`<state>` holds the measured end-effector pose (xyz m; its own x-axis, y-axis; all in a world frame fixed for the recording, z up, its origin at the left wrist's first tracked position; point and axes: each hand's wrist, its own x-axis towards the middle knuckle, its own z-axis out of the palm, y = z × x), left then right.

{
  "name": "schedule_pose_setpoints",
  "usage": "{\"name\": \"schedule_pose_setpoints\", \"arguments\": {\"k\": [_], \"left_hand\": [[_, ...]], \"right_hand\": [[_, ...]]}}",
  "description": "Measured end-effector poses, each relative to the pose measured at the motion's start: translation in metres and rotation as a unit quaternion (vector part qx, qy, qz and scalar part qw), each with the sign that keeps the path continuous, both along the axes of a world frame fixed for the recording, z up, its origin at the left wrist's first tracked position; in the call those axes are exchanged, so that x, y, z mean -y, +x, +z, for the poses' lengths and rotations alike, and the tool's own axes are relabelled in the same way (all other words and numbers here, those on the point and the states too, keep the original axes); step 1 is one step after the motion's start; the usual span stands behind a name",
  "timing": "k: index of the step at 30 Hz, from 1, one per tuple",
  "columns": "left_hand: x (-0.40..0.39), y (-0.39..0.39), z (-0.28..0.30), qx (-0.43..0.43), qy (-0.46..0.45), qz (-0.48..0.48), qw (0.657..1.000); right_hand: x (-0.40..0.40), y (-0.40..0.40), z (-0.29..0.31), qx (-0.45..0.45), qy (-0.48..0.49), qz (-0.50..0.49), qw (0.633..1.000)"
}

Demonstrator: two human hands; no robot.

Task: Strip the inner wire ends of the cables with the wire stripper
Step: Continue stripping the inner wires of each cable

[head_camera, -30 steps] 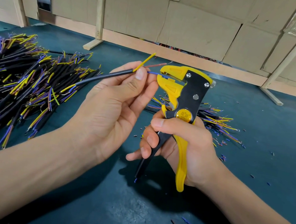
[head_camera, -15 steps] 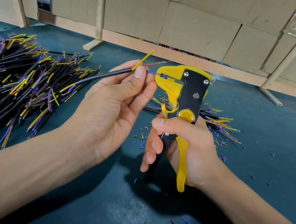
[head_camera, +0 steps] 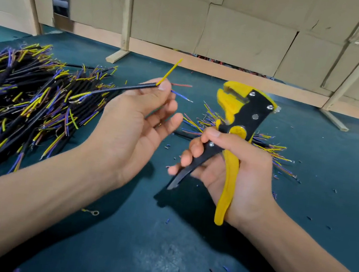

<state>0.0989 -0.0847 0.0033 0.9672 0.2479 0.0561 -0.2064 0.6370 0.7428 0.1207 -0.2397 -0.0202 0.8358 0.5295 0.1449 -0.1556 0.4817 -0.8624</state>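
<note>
Pinched between thumb and forefinger of the left hand (head_camera: 133, 124), a black cable (head_camera: 122, 89) is held above the desk (head_camera: 157, 249), its other fingers loosely spread. Yellow, red and blue inner wires fan out past the thumb; the blue wire (head_camera: 181, 96) shows a bare tip. The wire stripper (head_camera: 235, 130) is gripped in the right hand (head_camera: 233, 172), fingers curled round its spread handles, apart from the cable. Cable piles (head_camera: 16, 97) lie alongside.

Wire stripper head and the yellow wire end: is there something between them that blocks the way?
Nothing visible does. The wire stripper in the right hand and the yellow wire of the cable pinched by the left hand have only open air between them. The red wire and blue wire fan out below the yellow one.
</note>
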Motion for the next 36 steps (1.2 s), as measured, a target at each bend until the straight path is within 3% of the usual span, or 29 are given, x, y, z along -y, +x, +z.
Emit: {"name": "schedule_pose_setpoints", "arguments": {"k": [3,6,7,10,13,15,17,19,20,21,22,23,25,29,33,36], "left_hand": [[-0.006,0.006,0.005,-0.04,0.135,0.036,0.989],[-0.013,0.022,0.017,-0.053,0.354,0.093,0.929],[-0.013,0.029,0.021,-0.04,0.452,0.105,0.885],[-0.004,0.056,0.03,0.03,0.742,0.13,0.657],[0.012,0.079,0.029,0.067,0.882,0.079,0.46],[0.013,0.089,0.017,0.075,0.921,-0.006,0.382],[0.001,0.085,0.011,0.064,0.914,-0.051,0.397],[-0.024,0.073,0.008,0.034,0.909,0.008,0.416],[-0.041,0.067,0.007,0.006,0.917,0.068,0.392],[-0.06,0.06,0.006,-0.043,0.929,0.124,0.347],[-0.079,0.052,0.004,-0.113,0.932,0.151,0.31],[-0.094,0.041,0.003,-0.185,0.925,0.144,0.298],[-0.109,0.029,0.0,-0.265,0.908,0.095,0.31],[-0.096,0.03,0.0,-0.255,0.897,0.108,0.345],[-0.092,0.025,-0.002,-0.219,0.899,0.158,0.345],[-0.09,0.022,0.001,-0.134,0.868,0.223,0.424]], "right_hand": [[0.009,0.008,0.008,0.015,0.023,-0.129,0.991],[0.022,0.016,0.017,0.023,0.013,-0.273,0.962],[0.026,0.02,0.02,0.023,0.015,-0.302,0.953],[0.036,0.028,0.024,0.047,-0.011,-0.387,0.921],[0.04,0.031,0.02,0.17,-0.134,-0.44,0.871],[0.038,0.029,0.015,0.228,-0.2,-0.453,0.838],[0.036,0.028,0.011,0.259,-0.254,-0.453,0.814],[0.035,0.026,0.008,0.289,-0.315,-0.46,0.779],[0.035,0.025,0.008,0.312,-0.338,-0.465,0.757],[0.035,0.024,0.008,0.335,-0.35,-0.465,0.741],[0.034,0.022,0.007,0.358,-0.355,-0.456,0.734],[0.032,0.02,0.006,0.379,-0.362,-0.442,0.728],[0.028,0.018,0.005,0.423,-0.392,-0.417,0.702],[0.022,0.012,-0.002,0.498,-0.412,-0.39,0.656],[0.02,0.012,-0.004,0.483,-0.4,-0.39,0.674],[0.021,0.013,-0.002,0.437,-0.399,-0.399,0.7]]}}
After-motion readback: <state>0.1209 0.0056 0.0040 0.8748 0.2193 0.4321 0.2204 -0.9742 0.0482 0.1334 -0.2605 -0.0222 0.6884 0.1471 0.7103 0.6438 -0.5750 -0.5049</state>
